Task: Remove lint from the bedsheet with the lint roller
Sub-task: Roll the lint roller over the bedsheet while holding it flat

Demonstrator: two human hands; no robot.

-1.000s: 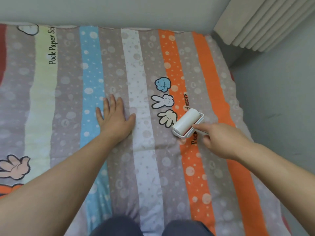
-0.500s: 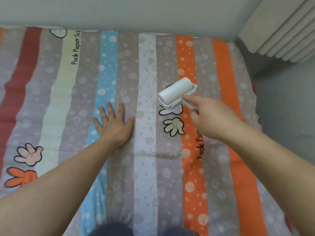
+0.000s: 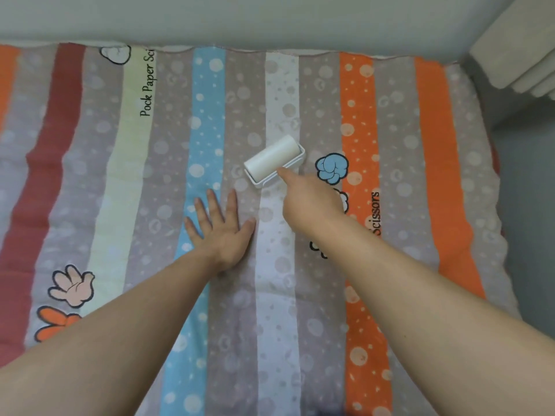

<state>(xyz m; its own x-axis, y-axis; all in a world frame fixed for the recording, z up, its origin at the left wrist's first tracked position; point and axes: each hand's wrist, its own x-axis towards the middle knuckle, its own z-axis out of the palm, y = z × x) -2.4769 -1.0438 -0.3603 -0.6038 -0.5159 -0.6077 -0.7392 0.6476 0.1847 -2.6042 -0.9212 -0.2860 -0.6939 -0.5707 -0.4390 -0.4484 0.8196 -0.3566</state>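
A striped bedsheet [image 3: 318,310] with bubble dots and cartoon hand prints covers the whole bed. The white lint roller [image 3: 272,160] lies on the white and grey stripes near the middle, its roll tilted up to the right. My right hand [image 3: 309,202] grips its handle from below, index finger stretched along the frame; the handle itself is hidden under the hand. My left hand [image 3: 220,228] lies flat with fingers spread on the grey stripe, just left of and below the roller, pressing the sheet.
A pale wall [image 3: 240,19] runs along the far edge of the bed. A ribbed white radiator or curtain [image 3: 519,55] stands at the upper right. Grey floor [image 3: 528,205] lies beyond the bed's right edge.
The right hand has pushed the roller away from me and to the left, from the orange stripe onto the white and grey stripes. The left hand has stayed flat on the sheet.
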